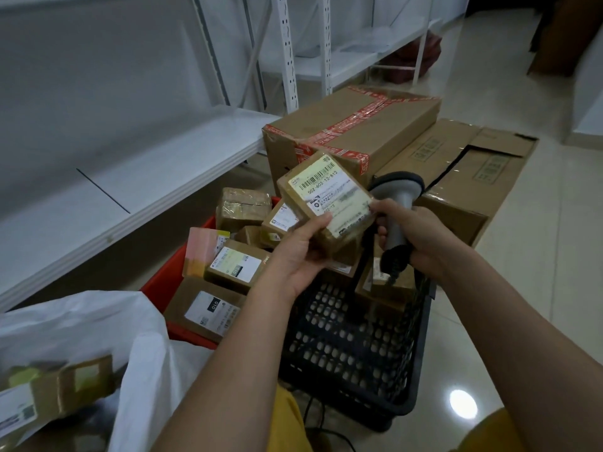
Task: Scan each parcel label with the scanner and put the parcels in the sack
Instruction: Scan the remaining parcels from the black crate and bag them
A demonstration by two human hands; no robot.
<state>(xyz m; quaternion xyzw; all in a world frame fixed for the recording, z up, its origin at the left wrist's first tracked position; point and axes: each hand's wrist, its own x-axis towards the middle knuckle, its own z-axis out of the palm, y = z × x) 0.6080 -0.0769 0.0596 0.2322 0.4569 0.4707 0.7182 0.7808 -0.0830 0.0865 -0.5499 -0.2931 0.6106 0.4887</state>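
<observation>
White shelving [130, 177] runs along the left, standing on a pale tiled floor [538, 272]. Beyond the hands a long flat carton [473, 177] lies on the floor with a big box [352, 125], sealed in red printed tape, beside it. Nearer, a red crate [160, 278] holds a heap of small brown parcels [233, 267] with labels facing up, and a black perforated basket [352, 347] stands just to its right with more parcels in its far end. At the lower left the white sack [137, 347] gapes open, and a few parcels already lie inside it. The left hand [293, 256] grips a small brown parcel [323, 194] from below, thumb curled over its near edge, holding it tilted above the crate and basket so its label [332, 194] with barcode faces up. The right hand [414, 236] is wrapped around the grey handle of the scanner [396, 203], whose dark head sits just beside the parcel's right edge, with the thumb touching the parcel's corner.
</observation>
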